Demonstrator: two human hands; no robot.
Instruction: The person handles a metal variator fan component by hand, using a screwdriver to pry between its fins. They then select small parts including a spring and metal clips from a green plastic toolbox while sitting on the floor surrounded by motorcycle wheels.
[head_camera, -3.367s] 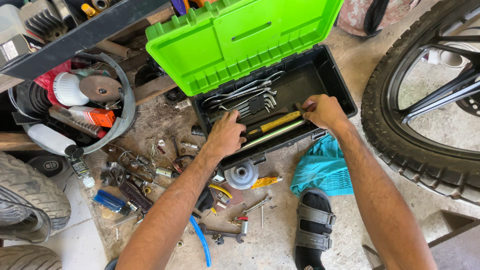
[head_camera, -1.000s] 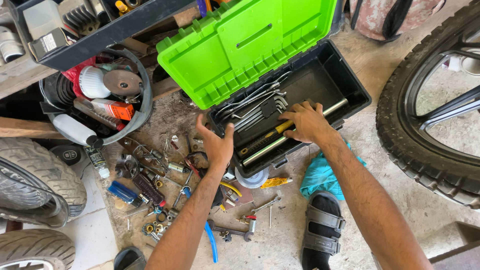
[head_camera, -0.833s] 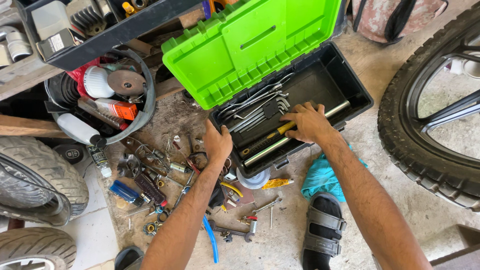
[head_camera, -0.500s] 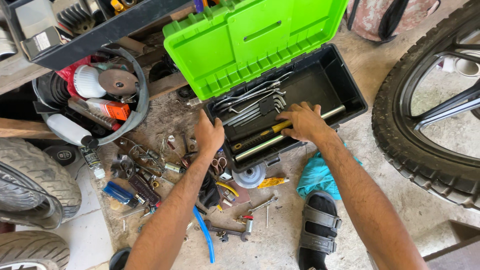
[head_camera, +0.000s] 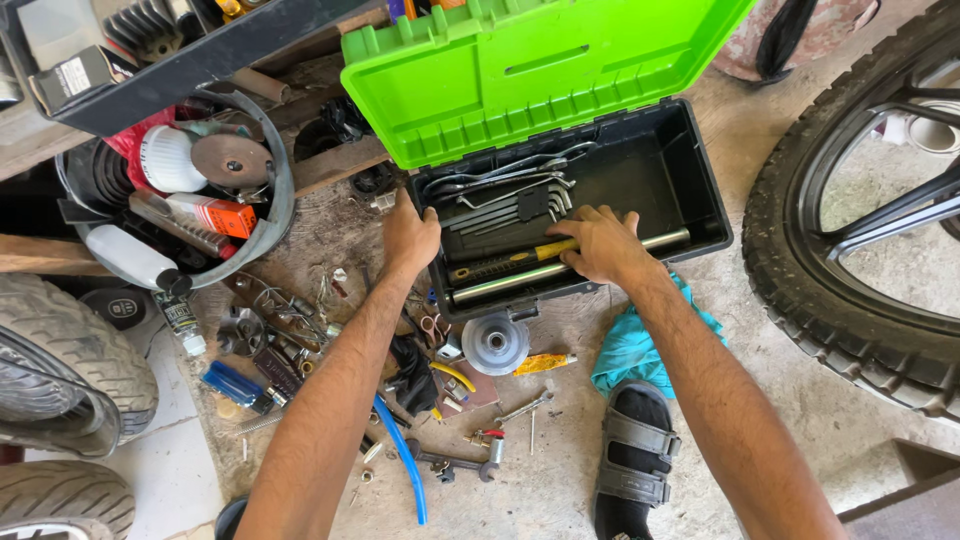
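While L hand (head_camera: 410, 235) grips the toolbox (head_camera: 700, 190) left rim, fingers curled, R hand (head_camera: 600, 245) lies spread on yellow-handled tool (head_camera: 500, 262) w/ steel tube (head_camera: 500, 283) inside.

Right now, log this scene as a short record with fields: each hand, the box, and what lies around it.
left hand: grips the left rim of the toolbox
right hand: inside the box, on the yellow-handled tool
toolbox: black, green lid open
box contents: wrenches, metal bar
ground: blue hose, teal cloth, loose small parts
right side: tyre
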